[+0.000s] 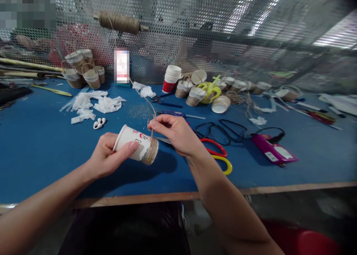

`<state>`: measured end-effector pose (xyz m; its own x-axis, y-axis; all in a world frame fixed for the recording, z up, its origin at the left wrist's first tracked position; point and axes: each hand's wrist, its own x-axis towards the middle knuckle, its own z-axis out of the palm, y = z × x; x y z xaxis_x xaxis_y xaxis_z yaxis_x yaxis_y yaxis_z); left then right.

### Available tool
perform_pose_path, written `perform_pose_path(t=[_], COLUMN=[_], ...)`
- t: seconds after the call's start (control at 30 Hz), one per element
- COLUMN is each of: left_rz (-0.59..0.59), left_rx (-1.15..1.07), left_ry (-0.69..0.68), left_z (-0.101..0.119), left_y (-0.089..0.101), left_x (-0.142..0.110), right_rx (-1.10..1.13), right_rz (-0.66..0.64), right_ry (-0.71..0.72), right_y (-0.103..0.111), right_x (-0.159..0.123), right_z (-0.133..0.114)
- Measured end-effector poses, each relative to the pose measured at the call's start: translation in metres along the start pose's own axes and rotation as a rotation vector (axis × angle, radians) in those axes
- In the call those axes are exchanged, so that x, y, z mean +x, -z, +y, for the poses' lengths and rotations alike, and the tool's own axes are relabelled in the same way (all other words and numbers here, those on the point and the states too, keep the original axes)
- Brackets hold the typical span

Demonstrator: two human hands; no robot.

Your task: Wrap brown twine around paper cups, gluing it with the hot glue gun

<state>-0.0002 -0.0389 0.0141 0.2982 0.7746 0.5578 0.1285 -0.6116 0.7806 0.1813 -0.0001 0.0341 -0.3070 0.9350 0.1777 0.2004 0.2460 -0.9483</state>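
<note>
A white paper cup (131, 150) with red and black print lies on its side in my left hand (107, 154), its base turned to the right. Brown twine is wound round the base end (152, 150). My right hand (174, 130) pinches the loose twine (152, 126) just above the wound part. From there the strand runs up toward the spool of twine (119, 23) on the mesh. Under my right wrist lie scissors with red and yellow handles (229, 166), their blades partly hidden by the hand.
Twine-wrapped cups (91, 78) stand at the back left near white cloth scraps (107, 104). Stacked paper cups (172, 76), more wrapped cups (195, 96) and pliers (167, 100) are at the back. A purple glue gun or similar device (275, 150) with a black cord lies right.
</note>
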Motion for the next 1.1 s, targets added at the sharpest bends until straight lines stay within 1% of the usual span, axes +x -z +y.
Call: perform_pose_path(t=[0.17,0.4,0.7,0.8,0.87,0.9,1.0,1.07,1.1], left_rz=[0.001,0.045,0.04,0.047,0.058,0.069,0.097,0.107,0.114], left_rx=[0.005,0.018,0.024,0.021,0.009,0.002,0.014,0.05,0.073], left_ry=[-0.036,-0.057,-0.032,-0.026,-0.003,0.004,0.006,-0.021,-0.037], left_z=[0.0026,0.003,0.0016,0.0009,0.0001,-0.0004,-0.0022,-0.0032,-0.0037], left_y=[0.0003,0.0006,0.0018,0.0013,0.0015,0.0019,0.0034,0.0038,0.0036], left_x=[0.0007,0.0004,-0.0017,-0.0014,-0.0013,-0.0013,-0.001,-0.0001,0.0005], right_rx=[0.011,-0.004,-0.025,-0.081,-0.191,-0.263,-0.402,-0.357,-0.294], right_rz=[-0.04,-0.105,-0.134,-0.142,-0.109,-0.069,0.106,0.199,0.206], right_ry=[-0.041,-0.101,-0.106,-0.095,-0.076,-0.057,0.01,0.002,-0.024], right_y=[-0.0012,-0.004,-0.0045,-0.0052,-0.005,-0.0046,-0.0014,0.0015,0.0028], right_x=[-0.0001,-0.0013,-0.0021,-0.0007,0.0019,0.0035,0.0073,0.0071,0.006], right_z=[0.0016,0.0017,0.0012,0.0032,0.0053,0.0064,0.0079,0.0061,0.0044])
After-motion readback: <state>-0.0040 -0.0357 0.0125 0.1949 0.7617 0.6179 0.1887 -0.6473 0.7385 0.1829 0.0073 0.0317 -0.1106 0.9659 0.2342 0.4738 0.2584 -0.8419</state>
